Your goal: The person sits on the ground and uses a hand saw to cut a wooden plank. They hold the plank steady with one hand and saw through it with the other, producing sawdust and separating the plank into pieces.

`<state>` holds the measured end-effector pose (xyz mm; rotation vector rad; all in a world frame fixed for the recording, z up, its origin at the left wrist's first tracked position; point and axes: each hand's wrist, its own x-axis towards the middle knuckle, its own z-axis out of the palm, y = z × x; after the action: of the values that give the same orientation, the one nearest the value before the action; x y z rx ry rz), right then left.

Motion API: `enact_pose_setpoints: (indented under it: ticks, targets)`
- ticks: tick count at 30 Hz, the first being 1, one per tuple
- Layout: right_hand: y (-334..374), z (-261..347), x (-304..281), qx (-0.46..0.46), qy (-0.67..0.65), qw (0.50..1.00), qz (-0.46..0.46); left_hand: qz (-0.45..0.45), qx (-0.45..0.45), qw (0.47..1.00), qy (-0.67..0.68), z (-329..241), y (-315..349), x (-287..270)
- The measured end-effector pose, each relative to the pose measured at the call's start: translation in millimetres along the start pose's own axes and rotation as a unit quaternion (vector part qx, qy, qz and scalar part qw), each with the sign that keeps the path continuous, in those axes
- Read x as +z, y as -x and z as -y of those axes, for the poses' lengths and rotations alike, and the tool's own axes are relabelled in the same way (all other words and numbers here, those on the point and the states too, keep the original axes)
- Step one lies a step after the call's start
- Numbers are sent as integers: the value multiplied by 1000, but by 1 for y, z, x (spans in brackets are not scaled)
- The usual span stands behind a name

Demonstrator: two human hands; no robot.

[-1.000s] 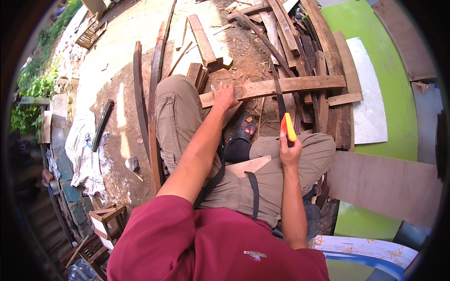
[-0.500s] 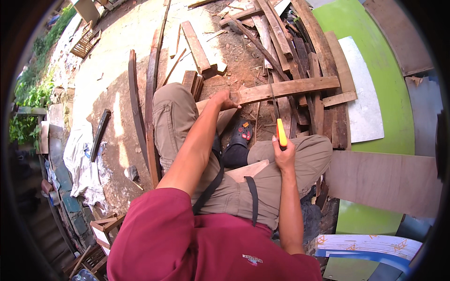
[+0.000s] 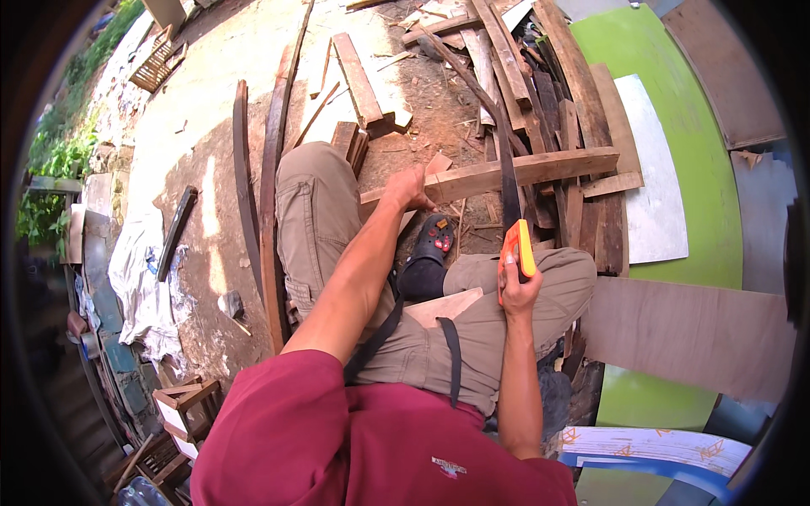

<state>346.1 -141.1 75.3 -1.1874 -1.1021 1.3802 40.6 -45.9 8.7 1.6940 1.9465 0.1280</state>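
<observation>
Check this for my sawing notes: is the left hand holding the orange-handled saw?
No, the left hand presses on the wooden plank, while the right hand grips the saw by its orange handle.

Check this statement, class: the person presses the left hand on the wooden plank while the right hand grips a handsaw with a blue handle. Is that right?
Not quite. In the head view the handsaw in the right hand has an orange handle, not blue. The rest stands: the left hand presses on the wooden plank.
</observation>
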Motion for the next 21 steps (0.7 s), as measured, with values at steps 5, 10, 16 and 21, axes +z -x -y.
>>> enact_pose_setpoints:
  ticks: [5,10,16,21]
  targets:
    - [-4,10,7,-6,-34,999,-18,-50,3,999,22,-3,5,7]
    - [-9,9,8,-21,-34,999,-34,-153,10,987,-49,-5,-1,13]
    - [-4,2,-4,-4,32,999,-31,-89,-73,993,-3,-8,-2,19]
    - [-11,-16,-5,-50,82,995,-10,-37,-89,995,7,-5,-5,17]
